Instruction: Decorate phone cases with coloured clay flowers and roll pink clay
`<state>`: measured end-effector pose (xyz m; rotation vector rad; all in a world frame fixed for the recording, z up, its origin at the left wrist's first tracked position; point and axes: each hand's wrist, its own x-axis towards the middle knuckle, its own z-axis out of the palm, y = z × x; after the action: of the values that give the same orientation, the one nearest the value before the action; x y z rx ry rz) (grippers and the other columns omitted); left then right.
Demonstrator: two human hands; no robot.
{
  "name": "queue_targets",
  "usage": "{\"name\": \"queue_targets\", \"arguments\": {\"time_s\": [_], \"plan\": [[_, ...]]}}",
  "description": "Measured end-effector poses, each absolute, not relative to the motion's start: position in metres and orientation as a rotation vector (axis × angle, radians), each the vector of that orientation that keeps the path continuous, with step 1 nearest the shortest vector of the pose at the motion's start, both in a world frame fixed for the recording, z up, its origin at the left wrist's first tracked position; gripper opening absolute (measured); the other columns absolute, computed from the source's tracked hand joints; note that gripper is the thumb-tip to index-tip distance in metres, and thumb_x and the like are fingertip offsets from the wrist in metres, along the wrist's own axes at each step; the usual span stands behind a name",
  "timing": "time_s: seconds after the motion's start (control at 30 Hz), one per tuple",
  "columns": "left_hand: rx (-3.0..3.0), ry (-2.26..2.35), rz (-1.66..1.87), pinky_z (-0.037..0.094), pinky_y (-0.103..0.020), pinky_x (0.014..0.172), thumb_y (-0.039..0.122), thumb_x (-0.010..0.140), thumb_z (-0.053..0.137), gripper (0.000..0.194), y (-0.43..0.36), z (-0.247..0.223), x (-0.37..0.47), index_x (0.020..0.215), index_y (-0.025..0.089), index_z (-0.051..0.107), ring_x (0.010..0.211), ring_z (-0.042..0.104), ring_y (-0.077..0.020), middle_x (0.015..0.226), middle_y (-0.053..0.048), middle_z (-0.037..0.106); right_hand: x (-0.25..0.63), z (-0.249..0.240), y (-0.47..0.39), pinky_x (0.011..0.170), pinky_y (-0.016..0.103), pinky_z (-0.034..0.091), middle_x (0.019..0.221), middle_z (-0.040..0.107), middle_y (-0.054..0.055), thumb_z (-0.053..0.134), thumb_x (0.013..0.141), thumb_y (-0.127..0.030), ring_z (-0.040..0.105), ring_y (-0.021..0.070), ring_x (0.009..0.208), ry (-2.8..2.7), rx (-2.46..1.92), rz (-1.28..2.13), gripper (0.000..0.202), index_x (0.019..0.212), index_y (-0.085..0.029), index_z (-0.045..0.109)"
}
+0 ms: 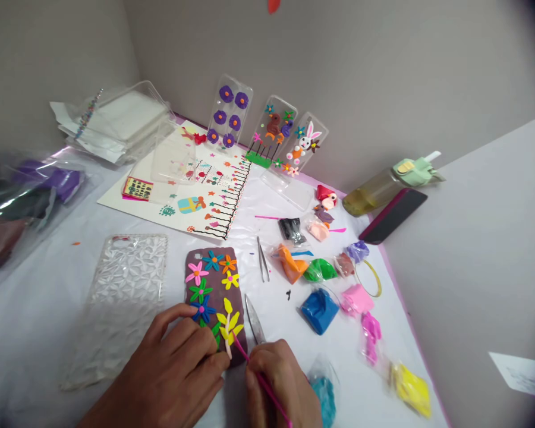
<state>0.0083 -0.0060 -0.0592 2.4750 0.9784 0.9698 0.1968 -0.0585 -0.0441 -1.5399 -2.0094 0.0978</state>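
Observation:
A phone case (225, 252) coated in brown clay lies in front of me, decorated with several coloured clay flowers and a yellow leafy sprig (229, 324) with a pale stem. My left hand (178, 362) rests over its lower left part, fingers bent but apart, fingertips touching the clay surface. In my right hand (279, 380) is a thin pink modelling tool (264, 383), pinched like a pen. Its tip meets the sprig's lower right leaf. Scissors (254, 321) lie right beside the case, their handles hidden by my right hand. Tweezers (263, 260) sit farther up.
On the left lies a clear textured phone case (129, 279). Wrapped clay packs, such as blue (320, 311) and yellow (411, 389), spread along the right. Decorated clear cases (229, 113) lean at the wall near a patterned sheet (169, 211). A bottle (374, 190) and phone (392, 217) stand right.

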Motion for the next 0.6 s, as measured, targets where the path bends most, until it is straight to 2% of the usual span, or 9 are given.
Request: {"name": "queue_targets", "arguments": {"time_s": [0.17,0.33,0.6], "plan": [[2.476,0.983,0.987,0.034,-0.037,0.103,0.025,0.115,0.038,0.042,-0.0057,-0.058,0.0091,0.088,0.025,0.07,0.071,0.051,-0.0172,0.074,0.005,0.061,0.1924,-0.0419,-0.0592,0.054,0.021,0.053,0.074,0.065,-0.001,0.051,0.097,-0.004,0.067,0.0143,0.059,-2.0,-1.623,0.124,0.021,0.094,-0.024,0.053],[2.467,0.991,0.974,0.034,-0.037,0.102,0.025,0.114,0.039,0.041,-0.0049,-0.0554,0.0095,0.088,0.025,0.069,0.071,0.051,-0.0174,0.074,0.006,0.061,0.1952,-0.0434,-0.0596,0.05,0.021,0.05,0.073,0.064,-0.001,0.051,0.1,-0.009,0.065,0.0133,0.055,-1.976,-1.544,0.122,0.017,0.095,-0.024,0.055],[2.482,0.981,0.989,0.035,-0.038,0.1,0.021,0.113,0.04,0.039,-0.0039,-0.0566,0.0099,0.085,0.024,0.068,0.069,0.05,-0.0176,0.073,0.006,0.06,0.1941,-0.045,-0.0623,0.048,0.022,0.048,0.072,0.063,-0.001,0.051,0.099,-0.007,0.066,0.014,0.056,-1.989,-1.623,0.087,0.019,0.093,-0.025,0.055]]}}
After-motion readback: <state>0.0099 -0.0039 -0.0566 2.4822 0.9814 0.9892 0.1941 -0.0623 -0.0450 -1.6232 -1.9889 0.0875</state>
